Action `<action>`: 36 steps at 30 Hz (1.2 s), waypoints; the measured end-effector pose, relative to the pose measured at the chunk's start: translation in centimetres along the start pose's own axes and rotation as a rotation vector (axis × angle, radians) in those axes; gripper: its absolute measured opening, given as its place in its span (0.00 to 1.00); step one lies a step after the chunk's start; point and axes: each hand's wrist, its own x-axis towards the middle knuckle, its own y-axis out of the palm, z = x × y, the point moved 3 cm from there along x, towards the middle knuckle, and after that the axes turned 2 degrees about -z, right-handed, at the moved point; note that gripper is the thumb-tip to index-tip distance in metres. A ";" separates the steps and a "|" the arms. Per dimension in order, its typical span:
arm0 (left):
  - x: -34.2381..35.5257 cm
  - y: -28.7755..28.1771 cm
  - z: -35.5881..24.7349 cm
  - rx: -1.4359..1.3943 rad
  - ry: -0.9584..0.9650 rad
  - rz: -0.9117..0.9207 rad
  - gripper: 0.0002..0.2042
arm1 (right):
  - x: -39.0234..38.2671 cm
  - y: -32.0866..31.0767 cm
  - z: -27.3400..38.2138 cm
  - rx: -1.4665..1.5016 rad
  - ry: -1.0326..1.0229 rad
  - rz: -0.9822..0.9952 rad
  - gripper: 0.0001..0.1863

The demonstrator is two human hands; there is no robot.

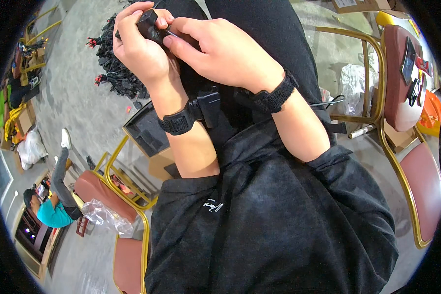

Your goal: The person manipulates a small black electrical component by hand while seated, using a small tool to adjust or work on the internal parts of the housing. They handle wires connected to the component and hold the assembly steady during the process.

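Note:
Near the top centre of the head view, my left hand (134, 51) grips a small black device (147, 23), fingers curled round it. My right hand (218, 54) is closed at the device's right side, thumb and index finger pinched on a thin dark piece (171, 34), too small to make out clearly. Both wrists wear black straps (275, 97), and a black box (209, 107) is attached beside the left one. My black-clothed lap and legs lie beneath my hands.
Bundles of black cables with red ends (108, 73) and an open box (144, 132) are at left. A chair (397, 73) at right bears a phone and small items. Another person (54, 213) sits at far left near a chair (105, 193) with plastic bags.

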 end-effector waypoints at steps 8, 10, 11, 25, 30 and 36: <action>-0.1 0.2 -0.2 0.023 -0.007 -0.024 0.11 | -0.1 0.0 -0.1 -0.030 -0.024 -0.013 0.13; -0.1 0.2 -0.2 0.025 -0.001 -0.018 0.11 | -0.1 0.1 0.0 -0.028 -0.022 -0.014 0.13; -0.1 0.2 -0.2 0.029 0.000 -0.019 0.10 | 0.0 0.0 0.0 -0.021 -0.008 -0.006 0.13; -0.3 0.7 -0.4 0.043 0.002 -0.024 0.10 | 0.0 -0.1 0.1 -0.028 0.033 0.032 0.13; -0.2 0.6 -0.3 -0.090 0.001 -0.045 0.09 | 0.0 -0.1 0.2 -0.012 0.039 0.034 0.13; -0.3 0.8 -0.4 -0.059 -0.004 -0.053 0.09 | 0.0 -0.1 0.2 -0.006 0.029 0.010 0.13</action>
